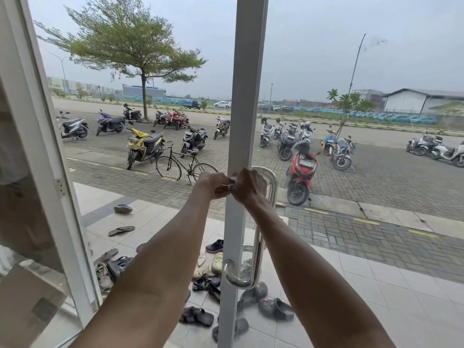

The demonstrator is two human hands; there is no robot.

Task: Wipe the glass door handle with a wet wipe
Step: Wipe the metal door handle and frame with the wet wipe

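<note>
The polished steel D-shaped pull handle (268, 212) is fixed to the white frame of the glass door (242, 96), running from roughly mid-height down to its lower curved end near the bottom of the stile. Your 2 hands meet at its upper bend. Your right hand (249, 185) is curled shut just in front of the top curve, knuckles toward you, and your left hand (216, 184) is bunched against it from the left, fingertips touching — a thin ring shows on 1 finger. Both fists are closed, but you cannot tell from here what they are pinching; no wet wipe is clearly visible between them, and whether the right hand touches the bar is hidden.

Both bare forearms reach up from the bottom edge on either side of the frame. Beyond the glass, scattered sandals and shoes (211, 272) lie on the pale tiled porch (376, 285). Further out, a black bicycle (185, 164) stands on the brick paving among parked scooters — a red one (300, 174) sits right of the handle. A tall tree (133, 49) rises behind.
</note>
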